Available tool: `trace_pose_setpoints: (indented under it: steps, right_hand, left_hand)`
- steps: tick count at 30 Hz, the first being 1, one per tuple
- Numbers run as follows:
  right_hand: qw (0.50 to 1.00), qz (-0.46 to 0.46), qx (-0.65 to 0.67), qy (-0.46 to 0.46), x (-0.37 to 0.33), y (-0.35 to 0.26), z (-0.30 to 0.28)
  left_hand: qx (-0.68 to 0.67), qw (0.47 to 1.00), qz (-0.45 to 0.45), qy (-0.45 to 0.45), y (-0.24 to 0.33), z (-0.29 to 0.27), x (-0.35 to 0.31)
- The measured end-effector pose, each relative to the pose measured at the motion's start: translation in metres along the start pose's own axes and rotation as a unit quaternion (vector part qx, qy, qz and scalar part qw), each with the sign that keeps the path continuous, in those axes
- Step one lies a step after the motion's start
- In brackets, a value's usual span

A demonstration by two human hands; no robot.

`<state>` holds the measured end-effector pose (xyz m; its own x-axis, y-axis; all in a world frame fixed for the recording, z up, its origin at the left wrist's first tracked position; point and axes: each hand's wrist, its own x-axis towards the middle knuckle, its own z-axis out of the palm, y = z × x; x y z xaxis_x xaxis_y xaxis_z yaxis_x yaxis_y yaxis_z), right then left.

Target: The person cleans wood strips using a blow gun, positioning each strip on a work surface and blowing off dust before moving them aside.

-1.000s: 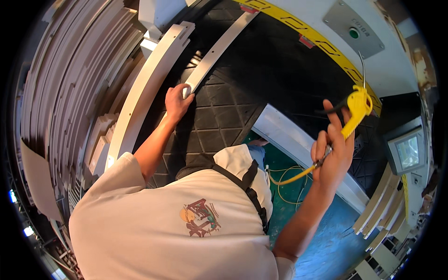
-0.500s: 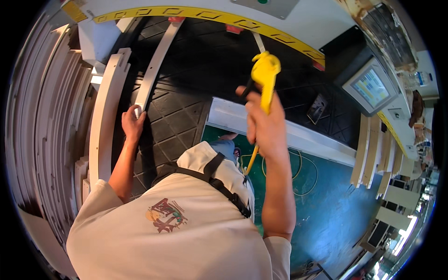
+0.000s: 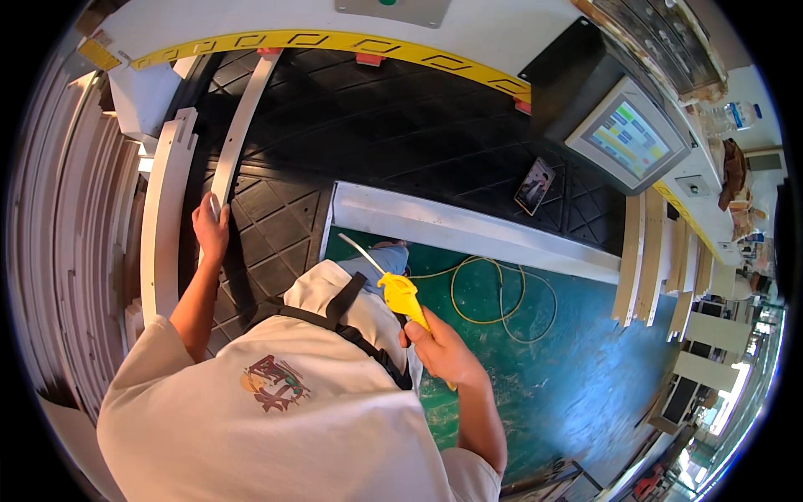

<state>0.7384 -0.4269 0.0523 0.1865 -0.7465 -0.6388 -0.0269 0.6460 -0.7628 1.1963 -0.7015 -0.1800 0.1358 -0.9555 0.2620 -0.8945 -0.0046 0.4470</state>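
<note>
My right hand (image 3: 449,349), in front of my waist, is closed round a yellow air blow gun (image 3: 400,294). The gun's thin pale nozzle (image 3: 361,253) points away and to the left, over the green floor. At the left, my left hand (image 3: 211,227) is closed on the near end of a long pale slat (image 3: 240,130). This slat lies over the black ridged bed (image 3: 288,213) and runs away to a red block (image 3: 269,51) at the far side. Just left of it is a thicker pale board (image 3: 163,217) with a notched far end.
Many pale boards (image 3: 79,217) are stacked at far left. A yellow slotted strip (image 3: 335,43) edges the machine. A touchscreen (image 3: 630,138) and several boards (image 3: 633,259) are at the right. A white ledge (image 3: 477,227) borders the bed; a hose (image 3: 502,318) coils on the floor.
My right hand has come down and back from above the bed with the blow gun, whose nozzle now points away to the left. My left hand stays on the slat. The view has shifted.
</note>
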Motion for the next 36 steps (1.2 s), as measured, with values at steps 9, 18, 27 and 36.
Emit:
trace_pose_setpoints:
  steps: [9, 18, 27, 36]
  right_hand:
    - [0.990, 0.023, 0.133, 0.035, -0.033, 0.054, -0.027]
    - [0.912, -0.016, 0.331, 0.242, -0.078, 0.097, -0.003]
    - [0.628, -0.141, 0.644, 0.413, -0.075, 0.095, 0.106]
    - [0.639, -0.088, 0.635, 0.425, -0.082, 0.140, 0.142]
  left_hand:
    - [0.022, 0.998, 0.052, -0.018, 0.102, 0.106, 0.115]
    - [-0.345, 0.771, 0.119, -0.522, 0.469, 0.194, 0.012]
    - [-0.146, 0.820, 0.378, -0.405, 0.608, 0.292, -0.071]
    - [-0.159, 0.881, 0.174, -0.411, 0.636, 0.308, -0.079]
